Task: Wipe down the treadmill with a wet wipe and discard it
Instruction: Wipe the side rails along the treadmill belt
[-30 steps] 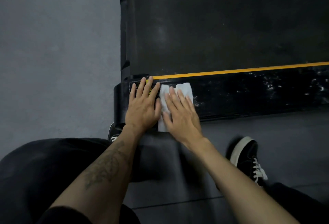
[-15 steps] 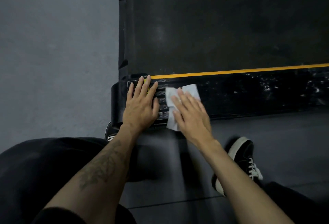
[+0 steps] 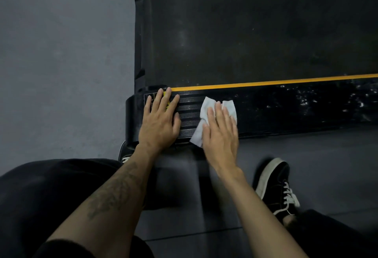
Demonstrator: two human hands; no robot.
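The treadmill (image 3: 255, 32) lies low in front of me, its dark belt filling the top of the head view and its ribbed rear end cap (image 3: 286, 110) running across the middle, just under a yellow stripe (image 3: 276, 82). I have the wet wipe (image 3: 205, 107) spread on that cap, near its left end, one corner hanging over the near edge. My right hand (image 3: 219, 132) lies flat on top of it, fingers straight and pressing down, nothing curled round the cloth; it blurs a little at the edges. My left hand (image 3: 159, 122) rests flat on the cap's left corner, fingers spread over a warning label (image 3: 150, 99), holding nothing, just bracing me. The two hands sit near each other with a strip of bare ribbing between them.

I judge this to be the wiping step, early along this cap: pale specks show across the long stretch to the right. The next move, as I read it, calls for sliding the flat palm rightward along the ribs with steady downward pressure, so the wipe travels with the hand instead of bunching or slipping off the near edge. Discarding is not yet due; no bin is in view. My black shoe (image 3: 275, 188) stands on the grey floor (image 3: 61, 53) below.
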